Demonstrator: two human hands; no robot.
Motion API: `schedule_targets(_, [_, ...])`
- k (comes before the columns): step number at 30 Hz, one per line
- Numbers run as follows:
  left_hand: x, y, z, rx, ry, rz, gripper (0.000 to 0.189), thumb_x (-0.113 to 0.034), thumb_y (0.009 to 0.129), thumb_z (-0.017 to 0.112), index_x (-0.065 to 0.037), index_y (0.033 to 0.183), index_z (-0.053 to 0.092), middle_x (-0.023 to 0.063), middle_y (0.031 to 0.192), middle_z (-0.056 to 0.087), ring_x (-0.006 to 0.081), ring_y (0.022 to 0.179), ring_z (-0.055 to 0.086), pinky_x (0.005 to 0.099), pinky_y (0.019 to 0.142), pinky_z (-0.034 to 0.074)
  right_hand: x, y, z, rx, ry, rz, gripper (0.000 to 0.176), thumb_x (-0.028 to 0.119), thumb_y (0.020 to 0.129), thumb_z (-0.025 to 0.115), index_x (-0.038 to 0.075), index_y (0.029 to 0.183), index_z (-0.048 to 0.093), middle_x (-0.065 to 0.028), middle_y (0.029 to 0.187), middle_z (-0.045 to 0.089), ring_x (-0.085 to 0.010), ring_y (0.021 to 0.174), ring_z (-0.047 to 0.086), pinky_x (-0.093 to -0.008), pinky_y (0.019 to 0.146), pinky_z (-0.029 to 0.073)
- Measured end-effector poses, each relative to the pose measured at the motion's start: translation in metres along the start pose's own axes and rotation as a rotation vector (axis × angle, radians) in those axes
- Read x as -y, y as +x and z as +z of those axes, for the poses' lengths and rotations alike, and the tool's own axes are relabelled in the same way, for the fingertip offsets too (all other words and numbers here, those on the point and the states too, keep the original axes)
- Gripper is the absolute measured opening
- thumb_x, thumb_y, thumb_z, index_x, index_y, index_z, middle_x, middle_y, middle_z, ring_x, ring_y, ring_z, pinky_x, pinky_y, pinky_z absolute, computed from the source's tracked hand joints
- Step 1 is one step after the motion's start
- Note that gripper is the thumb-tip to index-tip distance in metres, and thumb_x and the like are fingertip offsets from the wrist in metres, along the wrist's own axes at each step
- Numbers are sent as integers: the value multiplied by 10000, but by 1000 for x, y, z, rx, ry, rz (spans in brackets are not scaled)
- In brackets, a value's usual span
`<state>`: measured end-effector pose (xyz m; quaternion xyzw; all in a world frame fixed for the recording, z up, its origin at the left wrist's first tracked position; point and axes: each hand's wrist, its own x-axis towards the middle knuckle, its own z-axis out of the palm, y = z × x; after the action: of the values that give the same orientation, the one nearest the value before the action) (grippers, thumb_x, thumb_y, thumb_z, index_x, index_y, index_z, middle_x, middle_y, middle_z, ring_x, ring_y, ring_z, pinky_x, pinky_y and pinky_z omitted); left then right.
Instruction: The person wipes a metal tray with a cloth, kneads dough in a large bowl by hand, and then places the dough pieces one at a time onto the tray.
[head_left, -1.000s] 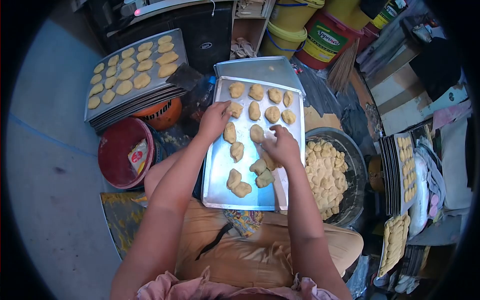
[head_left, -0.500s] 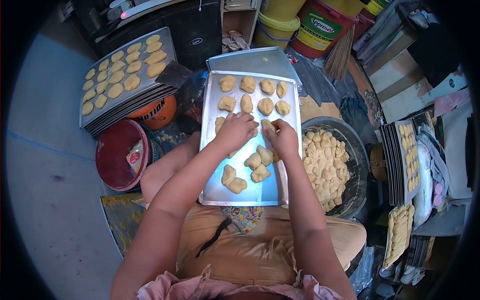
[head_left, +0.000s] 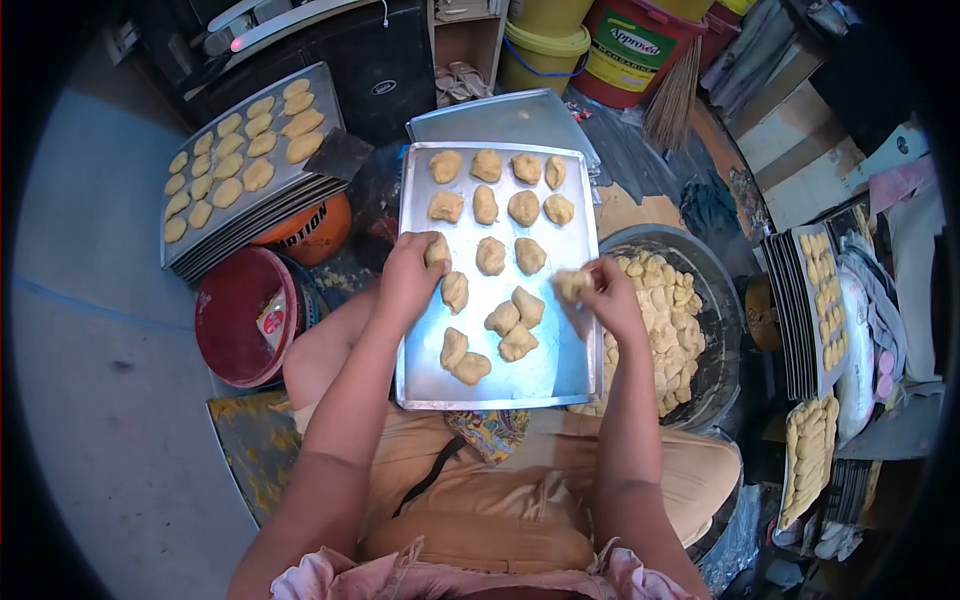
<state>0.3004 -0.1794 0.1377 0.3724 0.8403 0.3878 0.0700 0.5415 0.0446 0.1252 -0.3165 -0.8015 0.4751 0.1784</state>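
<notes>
A metal baking tray [head_left: 420,375] lies across the lap with rows of dough pieces [head_left: 523,208] on it. Near its left edge, my left hand [head_left: 404,278] has thumb and fingers closed around a dough piece [head_left: 437,250] in the third row. My right hand [head_left: 617,300] pinches another dough piece [head_left: 574,286] by the tray's right edge. Loose clusters of dough [head_left: 517,325] sit on the tray's near half. Right of the tray, a large dark basin [head_left: 722,345] holds many dough lumps [head_left: 660,330], partly behind my right forearm.
A stack of trays with flattened dough [head_left: 245,165] stands at left, above an orange container [head_left: 318,235] and a red tub [head_left: 225,320]. More trays [head_left: 795,320] and a slab of scored dough [head_left: 808,455] are at right. Buckets [head_left: 640,50] and a broom [head_left: 668,110] stand behind.
My left hand has moved left to the tray's edge. My right hand has shifted right and slightly down with a dough piece. Dough pieces in the third row are now uncovered.
</notes>
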Motion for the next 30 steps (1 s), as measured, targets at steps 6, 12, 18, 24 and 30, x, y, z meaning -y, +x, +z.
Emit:
schedule_targets(6, [13,13,19,-21,-15,111,399,-70,762,734,-6,1146,645,188,1105,632,349,990,626,388,870,502,19,24,49,-339,-287,89,402,286,811,713,68,1137,624,-144,935,665,-315,846,654,-413,776,512])
schedule_targets(12, [-19,-11,5,-91,114,215,372,-86,802,672,-11,1164,630,187,1132,602,376,1056,582,436,929,474,21,13,45,-393,-446,-146,403,292,815,710,65,1139,635,-166,1031,624,-357,915,620,-425,821,499])
schedule_targets(18, [-27,-53,4,245,57,204,355,-103,831,621,-1,1170,632,186,1041,583,360,987,589,438,892,483,36,-34,49,212,-159,-159,369,140,754,723,43,1102,645,-115,973,613,-188,771,605,-318,712,503])
schedule_targets(24, [-31,-72,-12,343,93,162,407,-90,800,627,-7,1198,624,182,1077,558,372,997,580,424,900,484,35,-44,32,151,-165,77,310,132,723,707,19,1004,640,-111,821,652,-223,710,619,-352,686,510])
schedule_targets(30, [-24,-72,-2,228,12,122,383,-31,801,601,-18,1183,628,185,1079,551,365,1014,574,417,913,478,32,-44,34,-207,-528,-242,246,155,725,738,30,921,659,-161,973,653,-333,867,631,-419,770,512])
